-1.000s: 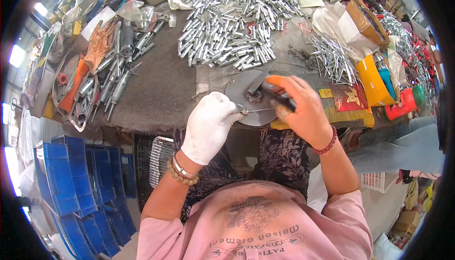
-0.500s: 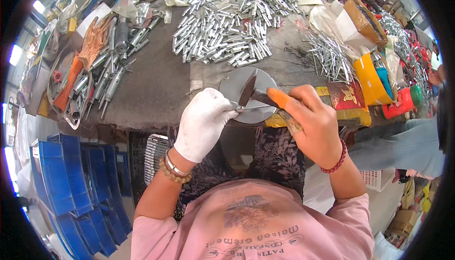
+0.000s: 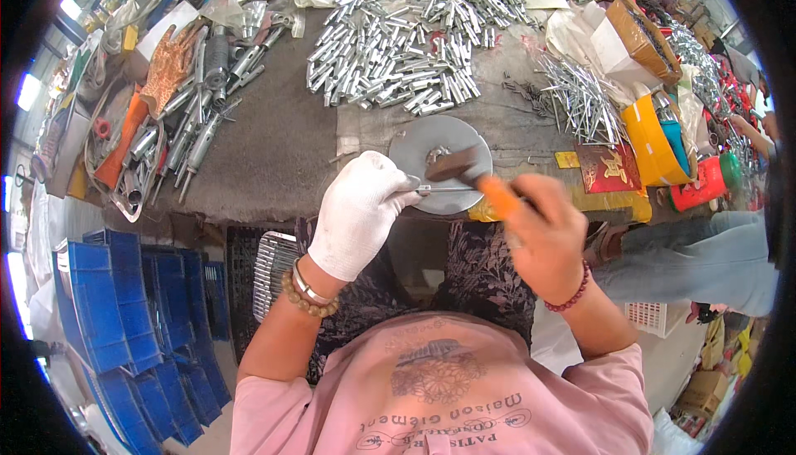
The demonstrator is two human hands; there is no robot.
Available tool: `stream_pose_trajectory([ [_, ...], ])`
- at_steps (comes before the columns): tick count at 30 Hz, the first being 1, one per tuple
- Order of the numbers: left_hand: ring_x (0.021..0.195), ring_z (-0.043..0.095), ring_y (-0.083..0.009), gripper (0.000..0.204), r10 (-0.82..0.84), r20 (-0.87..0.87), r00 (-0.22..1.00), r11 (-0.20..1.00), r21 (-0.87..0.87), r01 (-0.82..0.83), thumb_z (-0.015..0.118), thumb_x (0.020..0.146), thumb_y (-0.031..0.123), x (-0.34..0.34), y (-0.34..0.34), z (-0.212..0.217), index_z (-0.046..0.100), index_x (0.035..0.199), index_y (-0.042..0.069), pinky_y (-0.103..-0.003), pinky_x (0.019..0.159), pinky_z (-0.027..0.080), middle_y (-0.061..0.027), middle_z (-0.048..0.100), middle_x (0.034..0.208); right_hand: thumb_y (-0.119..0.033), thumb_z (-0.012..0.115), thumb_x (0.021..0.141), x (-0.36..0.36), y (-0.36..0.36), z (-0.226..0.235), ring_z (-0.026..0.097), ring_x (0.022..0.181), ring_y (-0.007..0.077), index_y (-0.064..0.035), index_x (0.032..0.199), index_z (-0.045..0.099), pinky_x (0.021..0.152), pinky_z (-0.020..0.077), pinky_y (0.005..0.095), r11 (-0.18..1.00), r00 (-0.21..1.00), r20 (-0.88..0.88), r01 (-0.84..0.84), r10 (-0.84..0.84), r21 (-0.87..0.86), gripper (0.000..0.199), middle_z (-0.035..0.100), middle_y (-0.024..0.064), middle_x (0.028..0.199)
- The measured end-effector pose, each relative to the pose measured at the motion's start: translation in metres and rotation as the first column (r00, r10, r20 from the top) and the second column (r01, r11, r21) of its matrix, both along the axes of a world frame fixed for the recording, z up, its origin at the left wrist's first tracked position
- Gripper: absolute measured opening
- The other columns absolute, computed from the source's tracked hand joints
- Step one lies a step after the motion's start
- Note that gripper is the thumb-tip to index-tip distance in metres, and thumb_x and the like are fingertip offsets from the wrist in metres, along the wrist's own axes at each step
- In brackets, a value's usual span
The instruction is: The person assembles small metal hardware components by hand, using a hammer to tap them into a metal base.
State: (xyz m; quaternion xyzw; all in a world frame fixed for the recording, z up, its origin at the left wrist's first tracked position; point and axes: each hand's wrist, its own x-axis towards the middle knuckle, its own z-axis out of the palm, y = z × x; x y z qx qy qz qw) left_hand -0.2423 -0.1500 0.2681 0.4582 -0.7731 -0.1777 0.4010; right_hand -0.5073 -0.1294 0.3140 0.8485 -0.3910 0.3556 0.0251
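Hammer [image 3: 477, 175] lowered onto pin [image 3: 444, 189], between hands.

Gloved left hand [image 3: 358, 210] pinching metal rod [image 3: 444, 190], right hand [image 3: 547, 235] gripping hammer [image 3: 468, 170]

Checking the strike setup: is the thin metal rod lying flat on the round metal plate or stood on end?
Lying flat: the rod runs sideways from the gloved left hand across the plate.

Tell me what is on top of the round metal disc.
On the disc: a thin metal rod pinched by the gloved left hand, with the hammer above. The rod's tip is hidden.
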Motion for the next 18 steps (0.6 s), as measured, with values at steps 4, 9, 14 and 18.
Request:
stream_pose_trajectory([
  [4,0.09,0.064,-0.0319,0.017,-0.017,-0.031,0.999,1.0,0.022,0.017,0.086,0.083,0.001,0.001,-0.002,-0.002,0.076,0.097,0.003,-0.041,0.082,0.053,-0.0109,0.065,0.092,0.004,0.073,0.084,-0.004,-0.008,-0.016,0.072,0.087,0.0301,-0.0152,0.137,0.079,0.075,0.0602,0.0399,0.986,0.999,0.046,-0.012,0.004,0.169,0.056,0.067,0.0113,0.105],
  [9,0.092,0.065,-0.0285,0.018,-0.053,-0.054,0.997,0.998,0.04,0.055,0.086,0.084,0.002,0.005,-0.001,-0.002,0.08,0.102,0.004,-0.039,0.083,0.053,-0.0085,0.066,0.093,0.001,0.074,0.083,-0.002,-0.035,-0.007,0.068,0.103,0.0324,-0.0133,0.126,0.079,0.085,0.0571,0.0435,0.994,0.998,-0.063,0.032,-0.026,0.103,0.046,0.067,0.0093,0.111],
  [14,0.094,0.065,-0.0272,0.02,-0.01,-0.072,0.997,0.998,0.067,0.015,0.086,0.085,0.002,0.004,0.006,-0.005,0.082,0.104,0.004,-0.037,0.085,0.054,-0.0089,0.067,0.097,-0.004,0.079,0.08,0.011,-0.004,-0.008,0.069,0.1,0.0316,-0.0115,0.103,0.072,0.084,0.0566,0.0442,0.97,0.982,-0.188,0.07,-0.026,0.233,0.025,0.066,0.0086,0.103],
  [18,0.096,0.068,-0.0239,0.027,0.086,0.04,0.996,0.992,-0.1,-0.081,0.085,0.088,0.0,-0.001,0.013,0.0,0.082,0.114,0.005,-0.034,0.086,0.055,-0.0091,0.07,0.105,-0.009,0.084,0.082,0.016,0.013,-0.01,0.071,0.083,0.0353,-0.0083,0.108,0.071,0.077,0.0577,0.0462,0.889,0.998,-0.043,0.053,-0.037,0.455,0.028,0.071,0.0122,0.091],
])
